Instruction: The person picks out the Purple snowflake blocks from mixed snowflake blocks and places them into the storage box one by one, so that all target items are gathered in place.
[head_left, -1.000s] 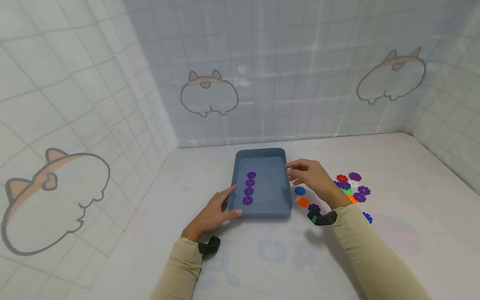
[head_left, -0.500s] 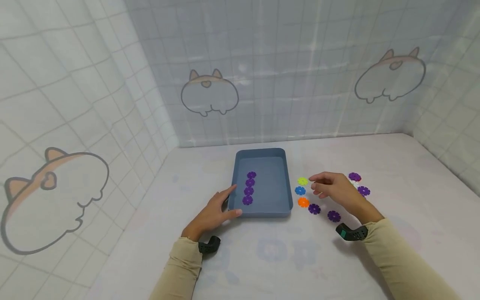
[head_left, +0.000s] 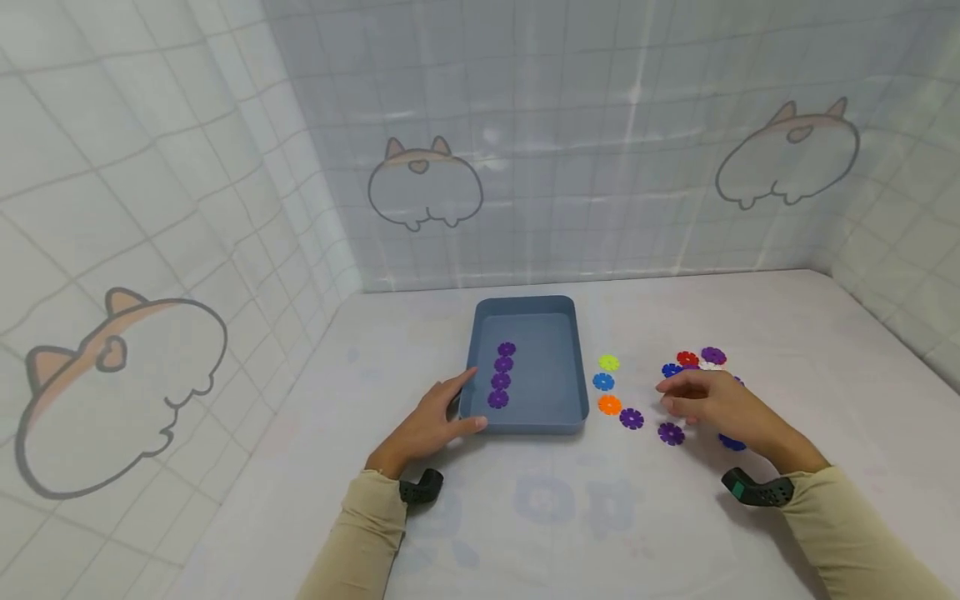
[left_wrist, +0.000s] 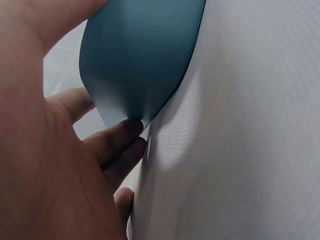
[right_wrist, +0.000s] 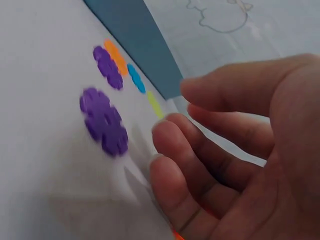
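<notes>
1. Fingers (right_wrist: 200, 145) of my right hand (head_left: 720, 406) hang loosely curled and hold nothing, right above a purple flower disc (head_left: 671, 433) lying flat on the desk (head_left: 787, 333).
2. That disc looks like thin, light, stiff plastic to me; lying flat, I judge it is best pinched at a notched edge, and it may slide.
3. My left hand (head_left: 427, 425) lies flat with straight fingers against the near-left corner of the blue tray (head_left: 577, 367).
4. Four purple discs (head_left: 502, 375) sit in a row inside the tray.
5. My right hand covers part of the mixed pile (head_left: 693, 360); I cannot count it.
6. Wrist views are blurred, close, and cut off.
</notes>
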